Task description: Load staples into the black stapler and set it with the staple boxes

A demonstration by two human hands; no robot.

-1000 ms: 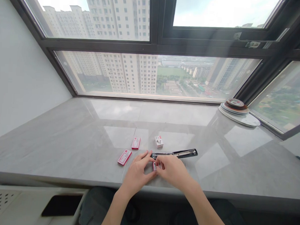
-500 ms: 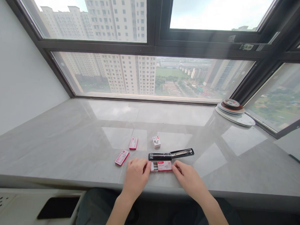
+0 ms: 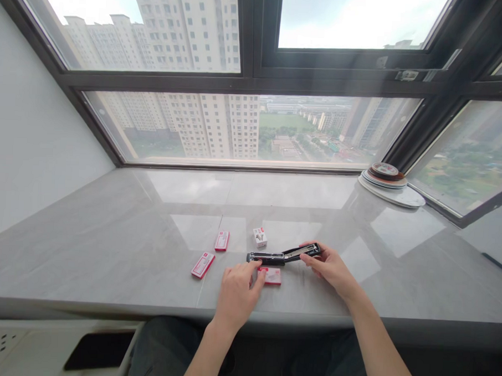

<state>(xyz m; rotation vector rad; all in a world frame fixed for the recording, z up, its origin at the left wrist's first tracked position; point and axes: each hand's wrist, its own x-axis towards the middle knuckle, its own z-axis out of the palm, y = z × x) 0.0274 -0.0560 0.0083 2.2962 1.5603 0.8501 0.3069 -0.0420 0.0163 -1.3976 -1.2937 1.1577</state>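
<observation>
A black stapler (image 3: 267,259) lies unfolded on the grey counter, its inner metal channel showing. My right hand (image 3: 330,269) grips the raised right arm of the stapler between thumb and fingers. At the stapler's left end, my left hand (image 3: 237,292) has its index finger reaching onto the base. The left thumb is apart from that finger, over the left side of a red and white staple box (image 3: 272,276). This box lies just in front of the stapler, its left end hidden by my hand.
Two more red and white boxes (image 3: 203,264) (image 3: 222,240) lie to the left. Behind the stapler stands a small white box (image 3: 259,237). Stacked round plates (image 3: 390,188) sit in the far right corner by the window. The counter's front edge (image 3: 166,312) runs before my legs.
My right hand has left the staple box and taken hold of the stapler's right arm. My left hand has moved right and forward, its index finger now at the stapler's base.
</observation>
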